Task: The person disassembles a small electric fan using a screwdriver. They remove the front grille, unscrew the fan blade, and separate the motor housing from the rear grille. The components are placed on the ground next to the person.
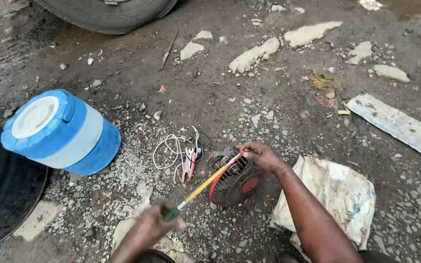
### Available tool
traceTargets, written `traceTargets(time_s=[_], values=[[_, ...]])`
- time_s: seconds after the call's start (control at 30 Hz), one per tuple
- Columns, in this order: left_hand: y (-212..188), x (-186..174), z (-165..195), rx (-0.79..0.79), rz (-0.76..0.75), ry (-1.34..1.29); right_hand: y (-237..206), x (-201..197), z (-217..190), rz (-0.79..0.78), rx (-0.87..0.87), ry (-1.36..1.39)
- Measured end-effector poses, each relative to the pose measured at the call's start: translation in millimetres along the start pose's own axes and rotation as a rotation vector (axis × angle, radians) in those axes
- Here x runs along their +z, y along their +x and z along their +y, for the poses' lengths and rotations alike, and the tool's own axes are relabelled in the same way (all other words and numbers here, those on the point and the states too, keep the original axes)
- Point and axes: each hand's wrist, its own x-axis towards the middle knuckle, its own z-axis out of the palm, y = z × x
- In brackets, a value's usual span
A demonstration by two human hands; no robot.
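Observation:
A small fan (235,182) with a red rim and dark wire grille lies on the gravel ground. My right hand (261,156) grips its upper edge. My left hand (154,224), blurred, holds the green handle of a long screwdriver (205,182) with a yellow shaft. The shaft slants up to the right, and its tip meets the fan's top next to my right fingers. Beside the fan lie red-handled pliers (188,165) on a tangle of white and black wires (174,148).
A blue and white drum-shaped water cooler (59,131) stands at the left, next to a dark tyre (1,190). Another tyre (108,12) is at the top. A dirty white sack (337,195) lies under my right forearm. A pale board (400,126) lies at the right.

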Motion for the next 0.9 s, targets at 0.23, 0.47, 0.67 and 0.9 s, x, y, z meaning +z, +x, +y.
traceTargets(time_s=[0.23, 0.47, 0.67, 0.9], values=[[22.3, -0.8, -32.3, -0.338, 0.122, 0.221, 8.2, -1.3, 18.2, 0.014, -0.153, -0.151], [67.5, 23.3, -77.7, -0.079, 0.284, 0.229, 6.2, -4.6, 27.2, 0.047, -0.229, -0.114], [108.9, 36.5, -56.5, -0.228, 0.456, 0.345, 1.3, -2.8, 15.4, 0.008, -0.284, -0.24], [100.4, 41.9, -45.7, -0.219, 0.144, 0.142, -5.4, 1.2, 6.3, -0.007, -0.127, -0.191]])
